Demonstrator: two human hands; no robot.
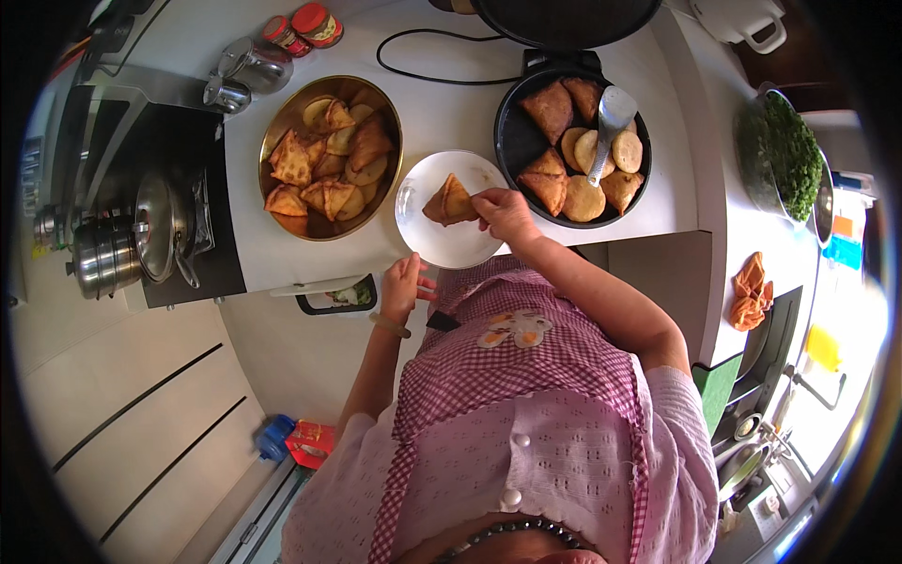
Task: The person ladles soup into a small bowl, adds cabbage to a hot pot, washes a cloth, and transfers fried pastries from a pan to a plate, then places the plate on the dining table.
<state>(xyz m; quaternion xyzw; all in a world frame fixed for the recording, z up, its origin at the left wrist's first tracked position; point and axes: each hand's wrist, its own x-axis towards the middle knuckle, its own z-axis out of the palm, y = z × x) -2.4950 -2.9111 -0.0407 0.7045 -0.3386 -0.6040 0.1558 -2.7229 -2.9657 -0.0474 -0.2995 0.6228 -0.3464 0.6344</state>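
Note:
My right hand (pixel 502 213) pinches the corner of a browned triangular pastry (pixel 449 201) on or just over a white plate (pixel 423 236); whether the pastry rests on it I cannot tell. My left hand (pixel 405 287) is beside the plate's near left rim, fingers apart, holding nothing. Left of the plate is a brass-coloured round pan (pixel 267 151) holding triangular pastries and round flat cakes. To the right, an open black electric griddle (pixel 509 151) holds more pastries and round cakes, with a metal spatula (pixel 614 116) lying across them.
The griddle's black cord (pixel 416 76) curls on the white counter. Red-lidded jars (pixel 317 27) and metal pitchers (pixel 257 65) stand at the back left, lidded pots (pixel 109 255) at the far left. On the right are a bowl of chopped greens (pixel 791 158) and an orange cloth (pixel 751 292).

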